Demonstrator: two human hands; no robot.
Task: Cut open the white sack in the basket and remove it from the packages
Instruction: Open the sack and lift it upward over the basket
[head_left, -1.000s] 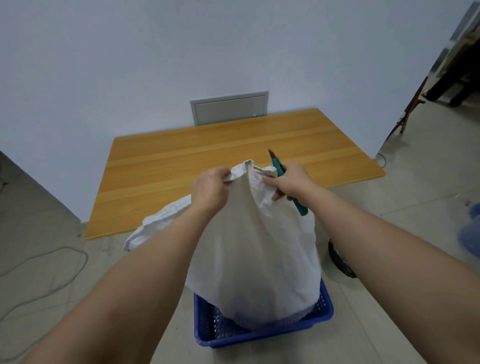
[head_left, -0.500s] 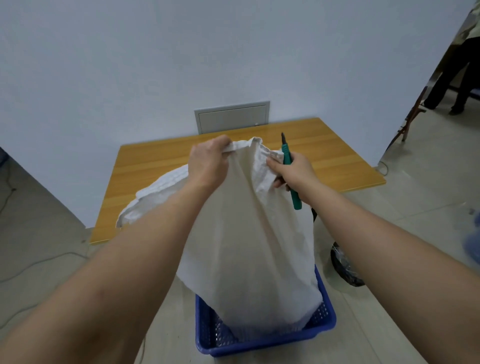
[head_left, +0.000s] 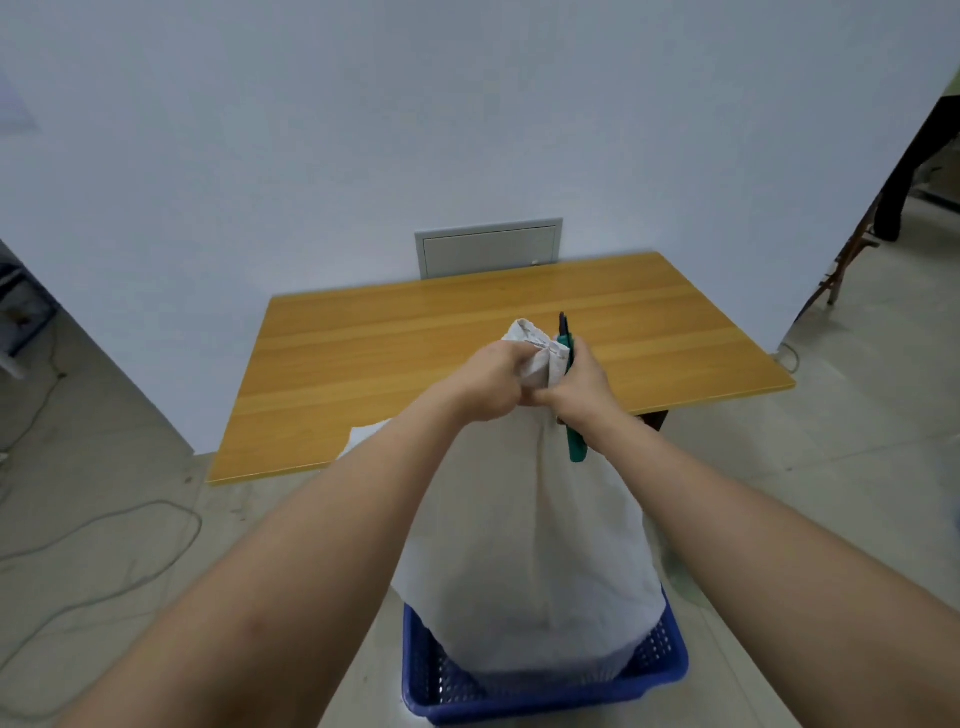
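A white cloth sack (head_left: 530, 561) stands tall in a blue perforated basket (head_left: 660, 675) on the floor. Its top is bunched together between my two hands. My left hand (head_left: 493, 384) grips the gathered top edge from the left. My right hand (head_left: 576, 384) grips the same bunch from the right and also holds a green-handled cutter (head_left: 571, 410), blade pointing up, handle hanging below the fist. The packages inside the sack are hidden by the cloth.
A wooden table (head_left: 415, 364) stands just beyond the basket, against a pale wall with a small grey access panel (head_left: 488, 249). A cable (head_left: 104, 540) lies on the floor at left. A dark wooden stand (head_left: 841, 265) and a person's dark legs (head_left: 904, 171) are at far right.
Both hands have come together, gathering the sack's spread top into one tight bunch. The hands moved forward and a bit lower over the table edge, and the side flap has dropped.
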